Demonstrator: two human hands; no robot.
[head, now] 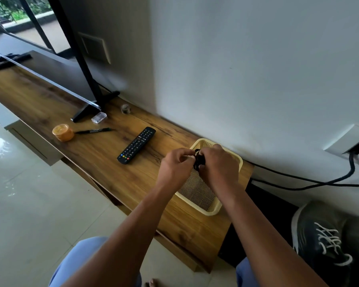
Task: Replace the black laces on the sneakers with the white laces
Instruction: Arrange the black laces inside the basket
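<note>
- Two hands meet over the basket (pixel 203 211): left hand (pixel 177 165) and right hand (pixel 220 164) both pinch the bundled black laces (pixel 198 160) between them.
- Sneakers (pixel 327 241), white-laced, lie low to the right hand's right.
- Remote (pixel 136 145) lies left of the left hand.

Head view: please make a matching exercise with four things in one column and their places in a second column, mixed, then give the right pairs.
Things:
1. black lace bundle
2. sneaker
3. remote control
4. orange jar

Places:
A. on the floor at the right, with white laces
B. left of the marker pen
C. between both hands, over the yellow basket
D. on the wooden shelf, left of the basket

Pairs: 1-C, 2-A, 3-D, 4-B
</note>
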